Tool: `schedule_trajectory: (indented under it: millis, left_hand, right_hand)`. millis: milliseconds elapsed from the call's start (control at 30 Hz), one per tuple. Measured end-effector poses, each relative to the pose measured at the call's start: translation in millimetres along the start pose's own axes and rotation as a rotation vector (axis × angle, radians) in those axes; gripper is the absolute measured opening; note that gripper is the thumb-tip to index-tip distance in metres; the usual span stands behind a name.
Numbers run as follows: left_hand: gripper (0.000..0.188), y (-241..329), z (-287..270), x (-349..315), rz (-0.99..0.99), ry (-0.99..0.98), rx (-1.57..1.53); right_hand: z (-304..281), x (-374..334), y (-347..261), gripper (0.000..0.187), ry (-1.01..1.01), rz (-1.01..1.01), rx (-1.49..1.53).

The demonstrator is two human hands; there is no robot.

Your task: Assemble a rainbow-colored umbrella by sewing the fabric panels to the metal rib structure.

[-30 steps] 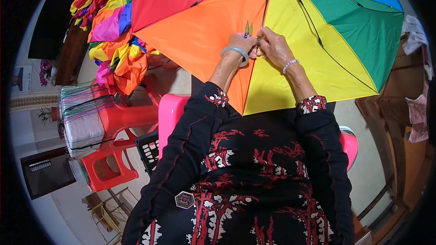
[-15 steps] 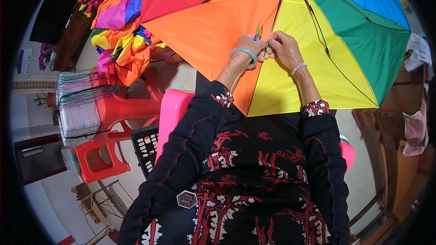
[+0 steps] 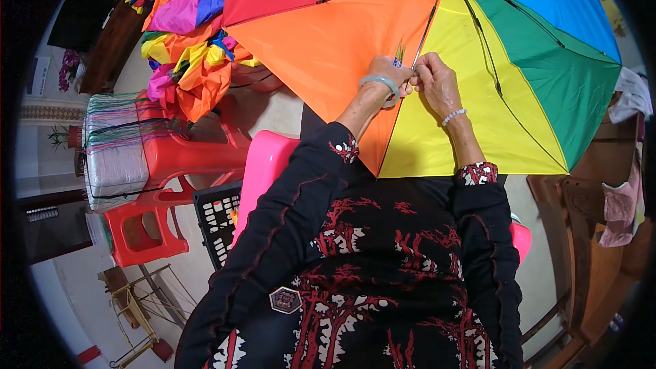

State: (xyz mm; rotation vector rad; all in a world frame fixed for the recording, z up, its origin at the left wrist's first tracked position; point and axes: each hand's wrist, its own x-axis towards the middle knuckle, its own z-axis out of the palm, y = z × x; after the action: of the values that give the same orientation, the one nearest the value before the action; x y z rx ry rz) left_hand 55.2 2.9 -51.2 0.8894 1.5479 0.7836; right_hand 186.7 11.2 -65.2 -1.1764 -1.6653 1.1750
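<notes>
An open umbrella (image 3: 342, 34) with orange, yellow, green, blue and red panels lies inside up over my lap, its thin metal ribs showing. My left hand (image 3: 387, 76), with a pale bangle at the wrist, is closed around small pointed snips (image 3: 400, 55); the blades stick up above the fingers and the rest is hidden. Close against it, my right hand (image 3: 439, 85) pinches at the umbrella rib (image 3: 426, 35), where it follows the seam between the orange and yellow panels. Any thread between the fingertips is too small to see.
At the left, a heap of multicoloured fabric (image 3: 198, 48) hangs near red plastic stools (image 3: 184, 157). Bundled threads lie over a wrapped white block (image 3: 116, 164). A black crate (image 3: 217, 222) stands by the pink chair (image 3: 266, 164). Wooden furniture (image 3: 601, 260) and cloths are at the right.
Both hands and the umbrella sit slightly farther right in the picture, as the whole view has shifted a little. The right fingers have curled and risen slightly along the rib; the snips stay in the left hand.
</notes>
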Motion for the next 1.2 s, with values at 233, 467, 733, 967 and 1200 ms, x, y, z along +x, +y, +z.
schedule_trajectory:
  millis: [233,467,733,967,1200]
  left_hand:
    - [0.012,-2,3,2,0.011,0.038,0.015]
    - [0.009,-8,8,-5,0.173,0.128,-0.031]
    - [0.015,-23,11,5,0.477,0.152,0.066]
    - [0.022,-19,11,-1,0.623,0.308,0.257]
    - [0.02,-17,10,-5,0.578,0.318,0.209]
  right_hand:
    - [-3,-4,0,0.007,-0.012,-0.097,-0.153]
    - [-8,0,-1,0.008,-0.011,0.19,0.327]
    - [-7,3,-1,0.009,-0.022,0.141,0.276]
    - [-5,5,0,0.009,-0.011,0.128,0.307]
    - [-6,7,-3,0.008,-0.036,0.14,0.254]
